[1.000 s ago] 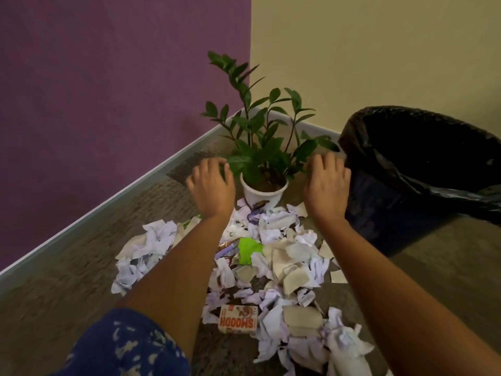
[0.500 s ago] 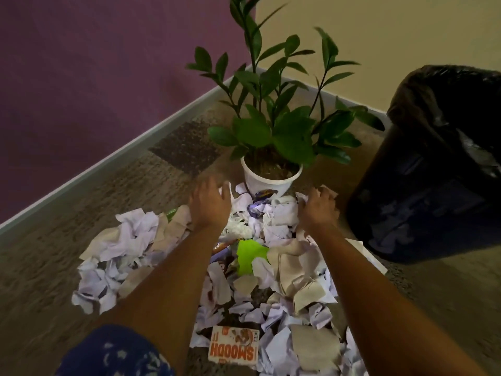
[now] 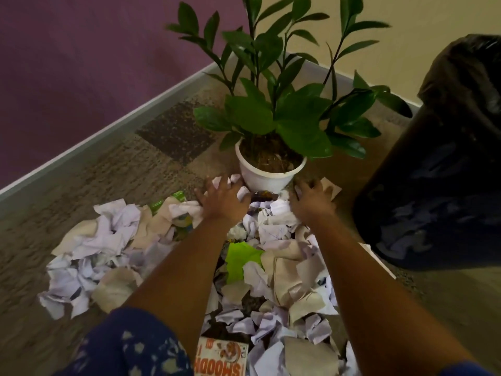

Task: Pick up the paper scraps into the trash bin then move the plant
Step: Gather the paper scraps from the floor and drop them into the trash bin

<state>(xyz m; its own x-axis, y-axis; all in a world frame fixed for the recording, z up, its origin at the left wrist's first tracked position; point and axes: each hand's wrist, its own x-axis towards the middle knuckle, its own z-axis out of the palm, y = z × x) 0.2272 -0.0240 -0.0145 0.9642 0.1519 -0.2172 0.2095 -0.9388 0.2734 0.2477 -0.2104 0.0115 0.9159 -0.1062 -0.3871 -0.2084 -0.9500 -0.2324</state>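
Paper scraps [image 3: 108,240] lie in a loose heap on the carpet [image 3: 81,172], in front of the plant [image 3: 284,112] and to the left of the trash bin [image 3: 433,185]. Most pieces are crumpled white or beige; one bright green scrap [image 3: 241,259] lies between the forearms, and a printed carton [image 3: 222,359] lies at the near edge.

Containers:
- The white pot [image 3: 265,180] stands upright on the carpet near the corner of the room. It holds brown soil and the plant's stems.
- The trash bin stands at the right, lined with a black bag. Its interior is out of view, so its contents cannot be told.

Hands:
- The left hand [image 3: 225,199] rests palm down on the scraps just in front of the pot, fingers spread and released.
- The right hand [image 3: 311,199] rests palm down on the scraps at the pot's right front, fingers spread, gripping nothing.

Change: one second earlier both hands flanked the pot at rim height. Half a second earlier their fingers were curled; they are now splayed.
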